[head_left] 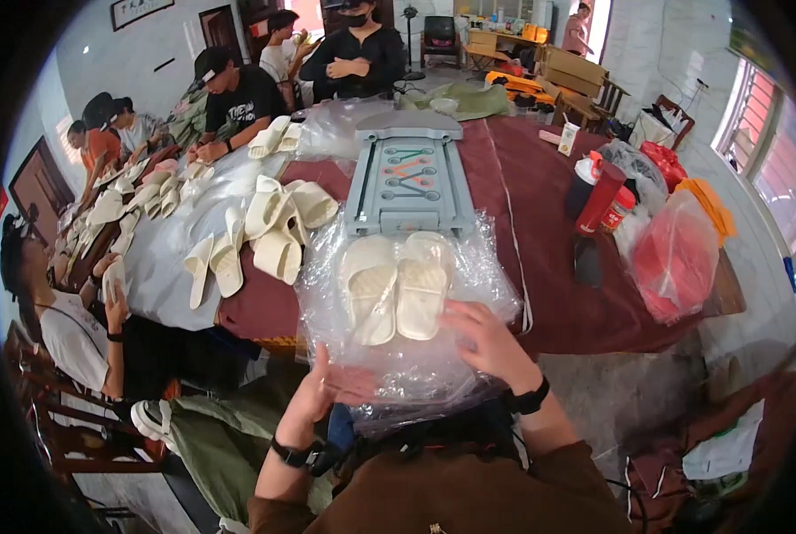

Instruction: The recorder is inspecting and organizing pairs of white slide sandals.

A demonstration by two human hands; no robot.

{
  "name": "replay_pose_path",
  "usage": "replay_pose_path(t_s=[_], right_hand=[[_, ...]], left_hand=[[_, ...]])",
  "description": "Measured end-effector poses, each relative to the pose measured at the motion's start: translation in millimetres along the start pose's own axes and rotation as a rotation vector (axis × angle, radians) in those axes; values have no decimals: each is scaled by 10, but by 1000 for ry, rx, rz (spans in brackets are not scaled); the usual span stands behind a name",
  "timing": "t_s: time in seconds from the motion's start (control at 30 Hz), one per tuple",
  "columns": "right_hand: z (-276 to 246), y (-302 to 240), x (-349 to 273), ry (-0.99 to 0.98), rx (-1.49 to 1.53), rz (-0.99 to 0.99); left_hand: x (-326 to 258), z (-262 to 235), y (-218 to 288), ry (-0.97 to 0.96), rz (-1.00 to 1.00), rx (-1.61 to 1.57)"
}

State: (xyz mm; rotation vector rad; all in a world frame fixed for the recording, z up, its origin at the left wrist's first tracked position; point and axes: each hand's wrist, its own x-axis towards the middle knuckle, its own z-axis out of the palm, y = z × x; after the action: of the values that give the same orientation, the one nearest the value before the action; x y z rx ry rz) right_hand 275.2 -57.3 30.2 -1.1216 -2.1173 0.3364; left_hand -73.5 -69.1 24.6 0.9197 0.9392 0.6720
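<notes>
A pair of cream slippers (422, 298) lies side by side in front of me, toes pointing away. Clear plastic bags (327, 289) spread under and around them; a film seems to cover their toe ends, but I cannot tell whether both are fully inside a bag. My left hand (337, 384) is open at the near left edge of the plastic, thumb up and fingers stretched out. Beside the heel of the right slipper, my right hand (482, 335) is open with fingers apart, close to it or touching. Just beyond the slippers stands a grey plastic folding device (413, 189).
More cream slippers (278, 218) are heaped left of the plastic. On the dark red tablecloth (549, 240) at right stand a red cylinder (601, 198), a red-lidded jar (618, 211) and a bag with red contents (676, 258). Several people work along the left side.
</notes>
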Motion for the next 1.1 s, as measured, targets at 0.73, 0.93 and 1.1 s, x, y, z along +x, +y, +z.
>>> replay_pose_path(t_s=[0.73,0.93,1.1], right_hand=[[-694,7,-107,-22,-477,-315],[-547,-35,-230,-66,-242,-112],[-328,113,-222,-127,-366,-406]], left_hand=[[296,-322,-160,284,874,917],[241,-137,-94,372,914,987],[179,-121,31,231,1046,1276]])
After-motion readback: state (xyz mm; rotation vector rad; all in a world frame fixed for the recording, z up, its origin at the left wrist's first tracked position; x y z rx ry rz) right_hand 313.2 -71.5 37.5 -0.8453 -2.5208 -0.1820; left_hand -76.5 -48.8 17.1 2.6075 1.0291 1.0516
